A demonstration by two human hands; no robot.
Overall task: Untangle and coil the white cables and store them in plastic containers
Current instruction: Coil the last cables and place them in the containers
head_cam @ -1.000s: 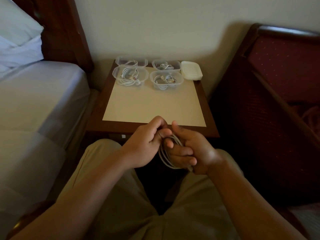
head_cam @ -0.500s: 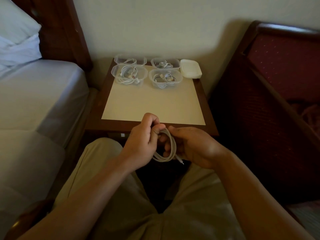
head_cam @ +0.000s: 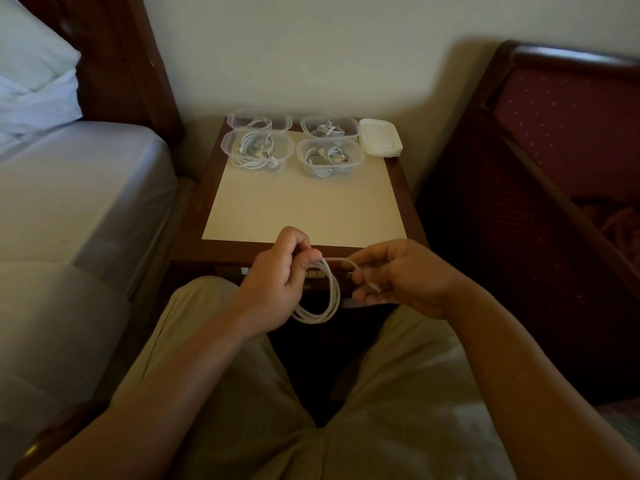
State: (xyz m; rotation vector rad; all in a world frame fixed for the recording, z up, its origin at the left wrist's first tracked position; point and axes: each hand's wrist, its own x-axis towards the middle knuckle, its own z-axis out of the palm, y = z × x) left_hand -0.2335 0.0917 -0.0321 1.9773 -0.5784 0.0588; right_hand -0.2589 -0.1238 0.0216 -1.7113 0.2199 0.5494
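Thin white coiled cable (head_cam: 320, 299), light, limp and springy, hanging above lap near table (head_cam: 408, 209), left hand (head_cam: 277, 282) gripping loops, right hand (head_cam: 398, 275) pinching plug end; best held across loops.

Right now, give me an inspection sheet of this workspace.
Surface: nightstand with a cream top, bare in front.
Job's things: four clear plastic containers at the back, each holding white cable.
Clutter: stack of white lids right of the containers.
Hands: left hand grips the coil; right hand pinches its loose end.
Cables: white cable, looped, hanging between the hands.
Surroundings: bed left, red chair right.
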